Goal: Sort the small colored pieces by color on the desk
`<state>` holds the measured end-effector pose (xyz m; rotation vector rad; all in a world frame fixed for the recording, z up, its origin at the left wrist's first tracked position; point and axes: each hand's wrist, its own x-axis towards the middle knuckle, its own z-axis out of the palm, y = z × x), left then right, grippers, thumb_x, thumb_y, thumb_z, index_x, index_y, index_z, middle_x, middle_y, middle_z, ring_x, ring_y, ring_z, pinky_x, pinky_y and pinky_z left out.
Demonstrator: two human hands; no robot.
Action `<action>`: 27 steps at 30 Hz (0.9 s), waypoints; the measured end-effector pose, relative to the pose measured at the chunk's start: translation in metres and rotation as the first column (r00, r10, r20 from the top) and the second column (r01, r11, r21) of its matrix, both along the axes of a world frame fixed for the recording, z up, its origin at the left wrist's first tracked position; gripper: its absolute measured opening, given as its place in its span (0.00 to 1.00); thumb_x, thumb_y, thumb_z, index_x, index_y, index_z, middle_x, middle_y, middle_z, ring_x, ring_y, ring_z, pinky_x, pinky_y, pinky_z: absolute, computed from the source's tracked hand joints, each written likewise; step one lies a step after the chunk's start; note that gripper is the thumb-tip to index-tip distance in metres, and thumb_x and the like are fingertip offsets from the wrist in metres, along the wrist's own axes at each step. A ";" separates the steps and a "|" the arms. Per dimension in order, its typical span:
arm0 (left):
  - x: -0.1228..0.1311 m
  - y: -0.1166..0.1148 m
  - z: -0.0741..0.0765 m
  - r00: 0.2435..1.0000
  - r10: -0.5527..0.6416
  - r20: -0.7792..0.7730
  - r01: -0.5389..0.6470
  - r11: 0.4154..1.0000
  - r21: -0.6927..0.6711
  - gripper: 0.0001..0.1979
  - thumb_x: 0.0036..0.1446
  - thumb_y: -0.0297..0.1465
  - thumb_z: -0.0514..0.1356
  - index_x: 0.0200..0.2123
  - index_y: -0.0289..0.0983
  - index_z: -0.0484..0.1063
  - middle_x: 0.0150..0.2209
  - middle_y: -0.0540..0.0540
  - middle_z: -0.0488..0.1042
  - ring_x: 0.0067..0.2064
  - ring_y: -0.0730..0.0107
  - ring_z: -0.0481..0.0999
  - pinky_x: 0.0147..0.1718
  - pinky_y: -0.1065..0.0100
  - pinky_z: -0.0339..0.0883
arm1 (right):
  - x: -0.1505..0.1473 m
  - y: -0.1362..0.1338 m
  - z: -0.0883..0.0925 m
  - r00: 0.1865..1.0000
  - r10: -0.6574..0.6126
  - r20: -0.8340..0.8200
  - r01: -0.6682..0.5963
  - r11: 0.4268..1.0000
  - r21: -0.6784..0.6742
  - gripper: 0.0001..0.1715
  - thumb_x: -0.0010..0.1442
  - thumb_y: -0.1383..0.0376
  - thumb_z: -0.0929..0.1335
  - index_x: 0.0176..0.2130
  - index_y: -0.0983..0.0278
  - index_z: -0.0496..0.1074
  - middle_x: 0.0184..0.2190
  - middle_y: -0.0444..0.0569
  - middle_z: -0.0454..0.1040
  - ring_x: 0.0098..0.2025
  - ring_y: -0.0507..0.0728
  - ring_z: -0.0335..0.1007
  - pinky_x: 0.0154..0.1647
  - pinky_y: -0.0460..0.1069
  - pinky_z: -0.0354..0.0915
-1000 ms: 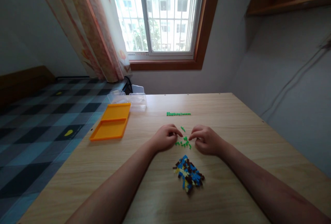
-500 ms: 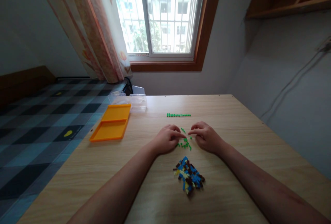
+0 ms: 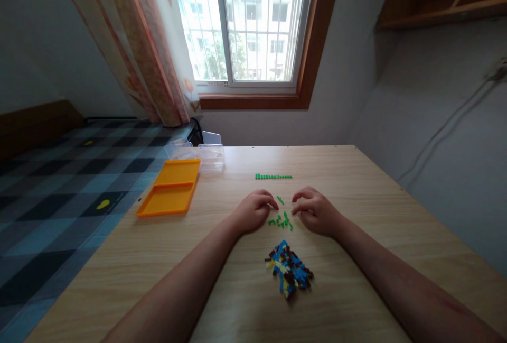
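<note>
Small green building bricks lie in a loose cluster between my two hands, with a few more bricks just beyond. My left hand rests on the table left of the cluster, its fingers loosely bent and apart, with nothing seen in them. On the other side, my right hand has bent, separated fingers. One of its fingertips is at a single green piece, mostly covered. Farther away, a neat row of green bricks runs left to right. Nearer to me sits a mixed pile of blue, brown and yellow bricks.
An orange two-section tray lies at the table's left edge, with clear plastic boxes behind it. The wooden table stands beside a bed with a checked cover. A window is ahead.
My left hand has drawn back slightly left from the green cluster, uncovering more bricks. My right fingers have curled a little toward the single green piece.
</note>
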<state>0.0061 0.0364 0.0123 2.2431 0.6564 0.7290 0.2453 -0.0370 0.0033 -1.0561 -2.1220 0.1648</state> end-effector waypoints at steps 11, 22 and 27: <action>-0.002 -0.006 0.006 0.996 -0.001 -0.092 0.007 0.998 0.064 0.09 0.53 0.25 0.62 0.37 0.38 0.80 0.40 0.44 0.76 0.45 0.63 0.74 0.48 0.64 0.68 | -0.013 -0.012 0.006 0.990 0.121 0.073 -0.113 0.988 -0.109 0.25 0.44 0.80 0.65 0.35 0.56 0.82 0.32 0.47 0.72 0.36 0.56 0.67 0.39 0.51 0.65; -0.001 -0.006 0.007 0.993 0.010 -0.116 -0.002 0.997 0.072 0.10 0.52 0.25 0.62 0.38 0.38 0.80 0.40 0.44 0.76 0.45 0.63 0.74 0.50 0.62 0.66 | -0.006 -0.005 -0.002 0.999 -0.010 0.046 0.012 0.999 -0.046 0.26 0.52 0.79 0.64 0.42 0.58 0.81 0.33 0.48 0.73 0.37 0.56 0.68 0.39 0.51 0.65; -0.002 -0.006 0.009 0.990 -0.016 -0.138 0.028 0.996 0.085 0.14 0.49 0.26 0.64 0.41 0.38 0.79 0.42 0.44 0.76 0.48 0.60 0.73 0.52 0.60 0.65 | 0.000 0.003 -0.007 0.993 -0.101 0.058 0.101 0.995 0.012 0.24 0.51 0.80 0.65 0.40 0.59 0.81 0.36 0.50 0.74 0.41 0.59 0.69 0.45 0.55 0.66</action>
